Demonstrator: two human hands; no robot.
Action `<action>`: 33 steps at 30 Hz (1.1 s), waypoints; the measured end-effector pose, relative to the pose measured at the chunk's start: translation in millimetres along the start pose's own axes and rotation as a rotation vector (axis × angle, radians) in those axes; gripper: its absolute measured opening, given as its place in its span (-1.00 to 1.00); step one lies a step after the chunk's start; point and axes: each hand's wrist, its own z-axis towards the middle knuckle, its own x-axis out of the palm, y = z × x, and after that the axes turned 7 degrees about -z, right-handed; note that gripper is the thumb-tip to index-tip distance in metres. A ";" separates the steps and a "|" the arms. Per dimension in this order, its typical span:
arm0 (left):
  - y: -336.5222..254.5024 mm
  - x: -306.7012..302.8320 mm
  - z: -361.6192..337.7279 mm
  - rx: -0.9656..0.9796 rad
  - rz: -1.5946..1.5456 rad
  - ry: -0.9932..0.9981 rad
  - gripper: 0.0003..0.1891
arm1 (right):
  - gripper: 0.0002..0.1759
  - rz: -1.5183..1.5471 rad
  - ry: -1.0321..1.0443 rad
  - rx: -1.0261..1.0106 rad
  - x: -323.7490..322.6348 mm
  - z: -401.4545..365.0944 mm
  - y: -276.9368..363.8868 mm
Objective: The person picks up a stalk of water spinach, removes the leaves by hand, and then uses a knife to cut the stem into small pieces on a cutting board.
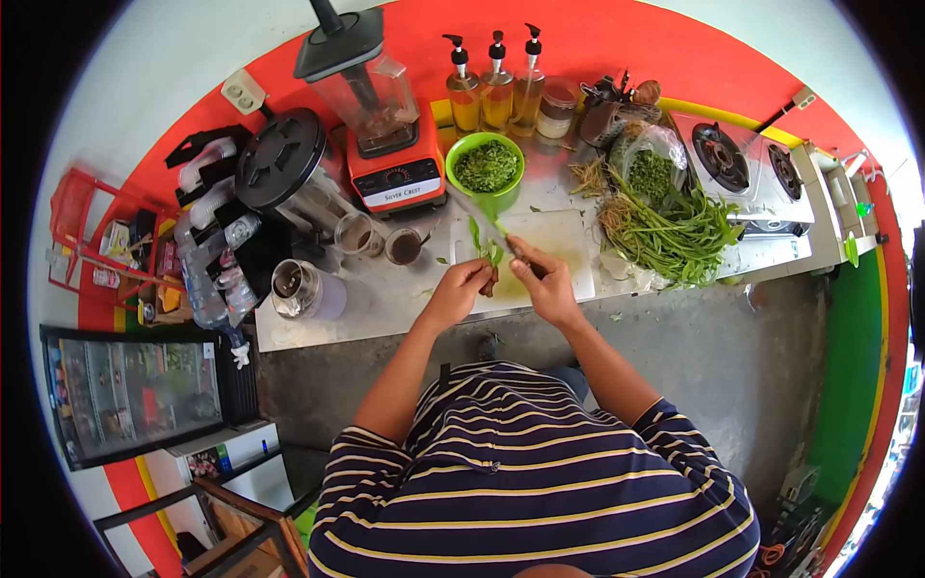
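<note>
My left hand (462,291) is closed on a small sprig of leafy greens (492,252), its leaves pointing up above my fingers. In my right hand (545,279) is a knife (479,214), the blade slanting up and left toward a green bowl (521,173). Chopped greens (487,168) fill that bowl. Both hands are over the near part of a white cutting board (568,231), close together. A large bunch of long-stemmed greens (674,236) lies right of the board, beside a clear plastic bag (655,154) with chopped greens inside.
A red blender (395,173) and a black-lidded container (279,159) stand at the back left. Nearer are two cups (405,248) and a jar (323,295). Pump bottles (497,91) line the wall; a gas stove (761,183) is at right. Leaf scraps dot the metal counter (385,323).
</note>
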 end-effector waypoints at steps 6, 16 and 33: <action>8.4 -13.2 -31.4 -0.039 -0.025 -0.156 -0.75 | -0.45 0.343 -0.086 0.346 -15.0 -3.9 -20.0; 25.5 -43.5 -73.8 -0.063 0.027 -0.317 -0.70 | -0.36 0.634 0.016 0.743 48.5 -17.0 -57.4; 60.9 57.4 51.9 0.155 0.526 -0.325 -0.73 | -0.40 0.239 -0.058 0.550 -78.9 -55.5 -63.9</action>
